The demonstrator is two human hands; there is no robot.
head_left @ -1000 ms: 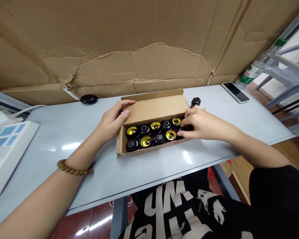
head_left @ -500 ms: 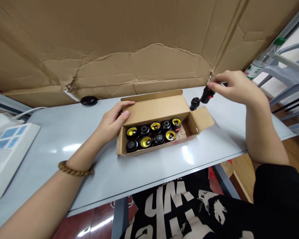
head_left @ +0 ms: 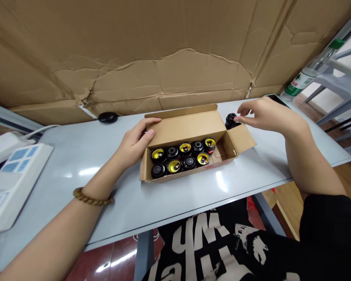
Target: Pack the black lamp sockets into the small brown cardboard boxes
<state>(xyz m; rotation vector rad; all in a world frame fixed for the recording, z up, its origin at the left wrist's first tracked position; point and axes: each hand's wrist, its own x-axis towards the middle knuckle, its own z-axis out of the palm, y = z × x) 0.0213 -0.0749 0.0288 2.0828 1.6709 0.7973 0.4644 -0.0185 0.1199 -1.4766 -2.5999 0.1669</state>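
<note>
An open small cardboard box (head_left: 190,127) lies on the table, holding several black cylindrical parts (head_left: 190,162), some with yellow insides facing up. At its left end my left hand (head_left: 136,142) grips the corner, thumb over the raised lid. The right end of the box has no parts in it. Beyond the right flap are black cylinders (head_left: 231,119), partly hidden by the flap. My right hand (head_left: 259,113) has its thumb and fingertips pinched at them.
A black oval object (head_left: 107,117) rests near the back edge. White devices (head_left: 20,171) stand at the left. Behind the table rises a large cardboard sheet (head_left: 175,47). At the right back are a dark flat device (head_left: 276,100) and a green-capped bottle (head_left: 304,80).
My right hand has moved left and lower, bringing the black cylinder beside the other one behind the flap. My left hand keeps its grip on the box. The view has shifted slightly.
</note>
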